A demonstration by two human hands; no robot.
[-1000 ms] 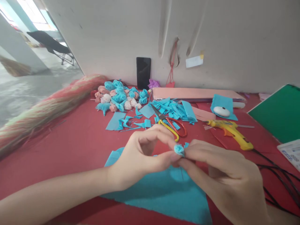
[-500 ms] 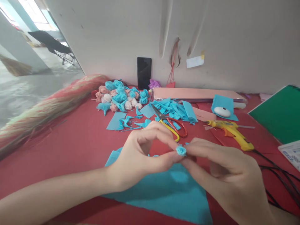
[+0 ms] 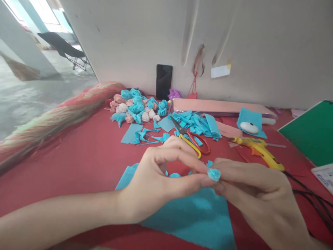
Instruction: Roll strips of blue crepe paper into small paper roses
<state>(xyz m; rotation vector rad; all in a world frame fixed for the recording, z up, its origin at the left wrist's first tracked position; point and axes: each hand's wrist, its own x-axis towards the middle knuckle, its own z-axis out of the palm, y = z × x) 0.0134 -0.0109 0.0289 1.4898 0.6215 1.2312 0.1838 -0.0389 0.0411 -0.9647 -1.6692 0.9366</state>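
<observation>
On the card (image 3: 324,177) at right there is blue print, too small to read. Both hands, left (image 3: 158,173) and right (image 3: 260,187), pinch the small blue paper rose (image 3: 214,174) between fingertips, above the blue crepe sheet (image 3: 192,215).

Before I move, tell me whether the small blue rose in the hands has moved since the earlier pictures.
Yes: against the scissors, the small blue rose has moved to the right and slightly nearer the person.
</observation>
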